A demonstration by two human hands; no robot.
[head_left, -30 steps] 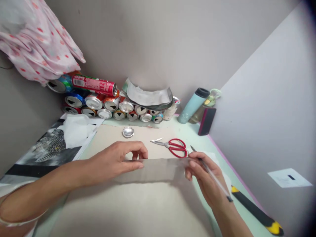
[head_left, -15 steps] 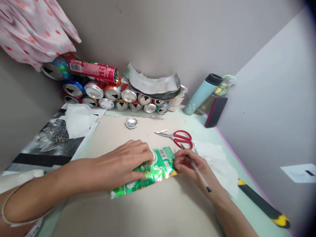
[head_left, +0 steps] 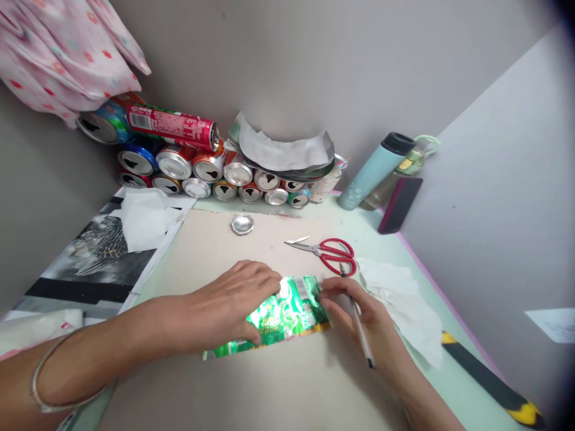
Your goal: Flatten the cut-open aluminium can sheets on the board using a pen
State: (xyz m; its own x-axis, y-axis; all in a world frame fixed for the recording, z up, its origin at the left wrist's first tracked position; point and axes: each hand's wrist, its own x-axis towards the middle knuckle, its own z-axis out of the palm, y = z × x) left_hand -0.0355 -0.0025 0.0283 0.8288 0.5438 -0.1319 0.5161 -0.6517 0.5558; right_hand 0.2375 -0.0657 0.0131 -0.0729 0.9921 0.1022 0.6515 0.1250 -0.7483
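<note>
A shiny green printed can sheet (head_left: 291, 311) with a barcode lies over the beige board. My left hand (head_left: 229, 305) is on its left part, fingers bent over the top edge and thumb at the lower side. At the right edge of the sheet, the thumb and fingertips of my right hand (head_left: 363, 317) press together. A clear pen (head_left: 359, 323) with a black end is tucked between the right-hand fingers, tip pointing up and away. Just beyond that hand rest red-handled scissors (head_left: 326, 248). Some of the sheet is hidden under my left hand.
Stacked drink cans (head_left: 206, 167) line the wall, with curved cut sheets (head_left: 283, 149) on top. A small silver dish-shaped piece (head_left: 242, 224) sits on the board (head_left: 215, 239). To the right are a blue tumbler (head_left: 377, 170), a white tissue (head_left: 404, 299) and a black-yellow cutter (head_left: 489, 377).
The sheet has tilted slightly, its glare shifting. The pen's black end has swung lower and toward me within my right hand. The whole view has shifted a little.
</note>
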